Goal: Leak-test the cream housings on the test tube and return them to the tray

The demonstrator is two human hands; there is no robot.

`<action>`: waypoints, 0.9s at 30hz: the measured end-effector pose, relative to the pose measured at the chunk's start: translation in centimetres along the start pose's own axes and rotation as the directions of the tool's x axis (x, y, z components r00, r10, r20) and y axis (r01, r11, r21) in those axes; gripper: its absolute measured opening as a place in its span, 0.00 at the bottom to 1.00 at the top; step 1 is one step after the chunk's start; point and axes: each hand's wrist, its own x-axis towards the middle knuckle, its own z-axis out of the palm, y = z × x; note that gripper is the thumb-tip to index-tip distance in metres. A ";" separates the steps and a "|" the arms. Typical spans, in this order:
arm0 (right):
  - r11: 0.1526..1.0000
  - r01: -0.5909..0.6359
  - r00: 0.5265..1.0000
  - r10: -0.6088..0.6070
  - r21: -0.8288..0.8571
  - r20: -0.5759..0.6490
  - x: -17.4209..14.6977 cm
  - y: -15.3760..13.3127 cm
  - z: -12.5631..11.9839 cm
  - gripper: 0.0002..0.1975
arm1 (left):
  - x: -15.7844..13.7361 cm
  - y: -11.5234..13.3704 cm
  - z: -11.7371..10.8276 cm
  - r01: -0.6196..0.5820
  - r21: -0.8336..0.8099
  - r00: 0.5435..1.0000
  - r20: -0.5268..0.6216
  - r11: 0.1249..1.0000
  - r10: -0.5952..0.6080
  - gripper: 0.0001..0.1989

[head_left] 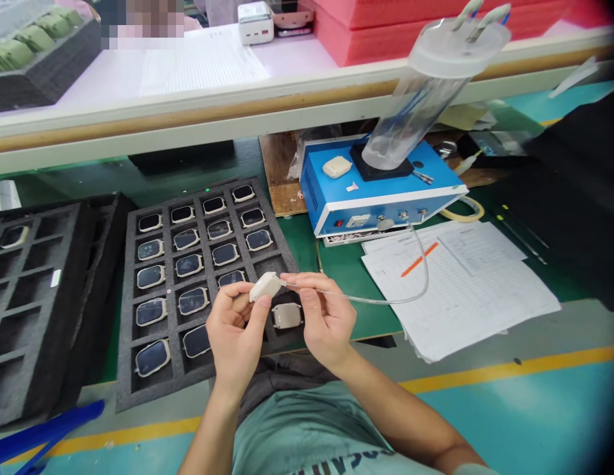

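My left hand (pixel 238 323) pinches a cream smartwatch case (pixel 265 286) between thumb and fingers, above the foam tray. Closed on the end of a clear thin tube (pixel 366 301), my right hand (pixel 329 318) holds its tip against the side of that case. The tube loops back to the front of a blue box-shaped device (pixel 386 191). Below my hands the dark foam tray (pixel 122 330) holds several watch cases in its compartments, most with black screens up. One case (pixel 287 315), just under my right fingers, lies back side up.
Papers (pixel 475 290) with an orange strip lie to the right. On the blue device are a cream case (pixel 337 166) and a clear cylinder (pixel 410 99). More foam trays (pixel 44 310) stand at left. A raised shelf edge (pixel 198 125) crosses behind; a person sits beyond it.
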 end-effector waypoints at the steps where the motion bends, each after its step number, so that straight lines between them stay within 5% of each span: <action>1: 1.000 0.000 1.000 0.000 -0.001 -0.001 0.0 0.0 0.0 0.09 | 0.0 0.0 0.0 0.000 0.003 1.000 0.001 1.000 0.000 0.17; 27: 0.999 -0.014 1.000 0.013 0.043 0.012 -0.2 0.3 -0.2 0.10 | -0.1 0.0 -0.1 -0.017 -0.015 0.999 0.043 1.000 0.017 0.11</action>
